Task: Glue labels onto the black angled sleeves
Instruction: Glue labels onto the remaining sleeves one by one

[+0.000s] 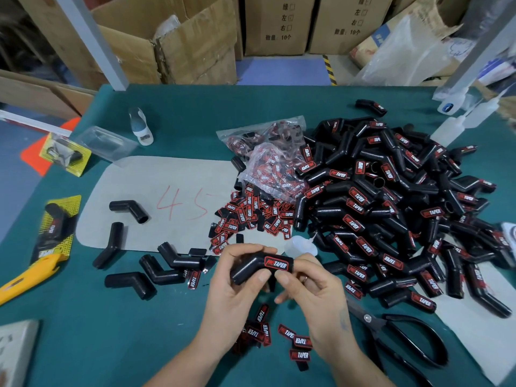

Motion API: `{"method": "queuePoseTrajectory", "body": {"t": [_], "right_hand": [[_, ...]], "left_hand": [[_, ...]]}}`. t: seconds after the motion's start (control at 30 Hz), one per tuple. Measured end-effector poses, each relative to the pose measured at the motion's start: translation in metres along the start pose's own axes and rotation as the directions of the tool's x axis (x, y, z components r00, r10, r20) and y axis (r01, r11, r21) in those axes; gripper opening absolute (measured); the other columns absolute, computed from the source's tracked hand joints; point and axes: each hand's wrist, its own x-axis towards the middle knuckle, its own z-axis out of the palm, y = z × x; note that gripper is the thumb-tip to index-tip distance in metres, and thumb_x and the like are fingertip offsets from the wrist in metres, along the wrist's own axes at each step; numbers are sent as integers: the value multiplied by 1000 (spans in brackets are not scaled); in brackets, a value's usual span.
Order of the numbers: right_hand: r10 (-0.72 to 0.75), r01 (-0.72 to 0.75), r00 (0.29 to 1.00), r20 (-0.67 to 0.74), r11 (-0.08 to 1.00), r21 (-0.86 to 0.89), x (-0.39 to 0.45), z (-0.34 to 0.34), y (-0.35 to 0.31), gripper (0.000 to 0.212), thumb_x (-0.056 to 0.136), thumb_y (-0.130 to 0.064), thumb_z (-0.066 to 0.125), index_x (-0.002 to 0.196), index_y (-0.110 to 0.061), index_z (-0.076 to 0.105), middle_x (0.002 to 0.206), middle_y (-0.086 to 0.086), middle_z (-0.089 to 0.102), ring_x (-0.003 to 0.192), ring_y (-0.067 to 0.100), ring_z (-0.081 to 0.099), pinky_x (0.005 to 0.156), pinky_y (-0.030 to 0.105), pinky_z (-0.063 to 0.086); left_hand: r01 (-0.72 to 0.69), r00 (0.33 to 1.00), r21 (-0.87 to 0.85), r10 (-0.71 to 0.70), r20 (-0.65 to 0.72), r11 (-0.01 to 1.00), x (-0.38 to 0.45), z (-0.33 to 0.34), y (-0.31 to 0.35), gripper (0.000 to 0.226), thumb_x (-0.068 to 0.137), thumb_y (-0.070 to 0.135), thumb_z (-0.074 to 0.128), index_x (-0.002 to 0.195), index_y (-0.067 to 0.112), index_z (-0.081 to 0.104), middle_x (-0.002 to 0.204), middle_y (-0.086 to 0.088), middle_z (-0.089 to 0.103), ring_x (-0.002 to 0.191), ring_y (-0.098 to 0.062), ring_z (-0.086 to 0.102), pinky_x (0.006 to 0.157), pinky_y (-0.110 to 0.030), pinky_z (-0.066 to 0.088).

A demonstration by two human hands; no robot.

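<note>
Above the worktop's (117, 317) near edge, the left hand (237, 286) and right hand (310, 291) both clamped their grip on one black angled sleeve (251, 268), fingers curled round it, its red label (276, 264) facing up, beside the big sleeve pile (391, 208) toward the right edge.

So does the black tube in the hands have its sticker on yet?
Yes, on. The red-and-white label lies flat on the black angled sleeve that the left hand and right hand both grip.
</note>
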Motion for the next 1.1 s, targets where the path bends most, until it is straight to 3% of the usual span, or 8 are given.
{"method": "queuePoseTrajectory", "body": {"t": [0.1, 0.23, 0.4, 0.53, 0.73, 0.83, 1.0, 1.1], "right_hand": [[-21, 21, 999, -24, 1000, -6, 0, -1, 2, 20, 81, -34, 82, 90, -16, 84, 84, 3, 58, 69, 19, 62, 63, 28, 59], [-26, 26, 1000, -7, 1000, 5, 0, 0, 3, 4, 82, -17, 82, 86, -15, 84, 83, 1, 58, 65, 17, 62, 63, 27, 59], [-23, 23, 1000, -6, 1000, -3, 1, 0, 3, 4, 81, -18, 82, 83, -15, 84, 83, 1, 60, 68, 17, 63, 63, 28, 59], [-20, 20, 1000, -12, 1000, 15, 1, 1, 1, 18, 77, -32, 84, 82, -16, 84, 82, -3, 61, 67, 15, 64, 64, 27, 59], [-51, 51, 999, 2, 999, 11, 0, 2, -1, 4, 82, -19, 82, 79, -19, 84, 81, -7, 62, 64, 13, 67, 63, 23, 58], [-25, 25, 1000, -1, 999, 21, 1, 3, -3, 15, 79, -30, 83, 82, -15, 84, 83, -2, 62, 65, 16, 68, 65, 25, 58], [-4, 3, 1000, 28, 999, 47, 1, 4, 0, 23, 77, -30, 87, 92, -12, 84, 84, 9, 55, 66, 22, 69, 65, 28, 57], [5, -7, 1000, 29, 999, 41, 0, 3, -1, 35, 77, -43, 89, 87, -10, 83, 87, 14, 55, 66, 19, 67, 66, 25, 55]], "left_hand": [[-1, 1000, -10, 1, 2, 1000, -2, 2, -1, 27, 89, 22, 73, 115, 22, 64, 122, -11, 73, 80, -12, 67, 66, -24, 54], [-9, 999, -27, 7, -47, 1000, -2, 3, -4, 19, 90, 24, 71, 108, 21, 65, 115, -14, 74, 65, -17, 60, 59, -26, 52], [-11, 999, -14, 11, -38, 1000, -1, 4, -6, 18, 91, 23, 71, 107, 23, 64, 114, -11, 73, 58, -17, 58, 58, -27, 54], [-13, 999, -8, 12, -41, 1000, -1, 4, -7, 17, 91, 23, 71, 107, 24, 64, 113, -10, 74, 58, -18, 58, 58, -27, 53], [-18, 999, 17, 18, -34, 1000, -1, 2, -8, 18, 93, 22, 69, 109, 22, 62, 116, -12, 73, 57, -19, 59, 62, -28, 55], [-18, 999, 17, 19, -34, 1000, 0, 1, -8, 17, 93, 23, 70, 108, 23, 63, 115, -12, 73, 59, -18, 60, 63, -28, 55], [-28, 999, 14, 29, -38, 1000, 0, 2, -7, 18, 91, 21, 70, 108, 22, 63, 115, -12, 73, 64, -17, 62, 66, -27, 56], [-35, 999, 17, 35, -27, 999, -1, 4, -6, 18, 91, 20, 69, 108, 22, 63, 116, -11, 73, 64, -17, 64, 66, -26, 57]]}}
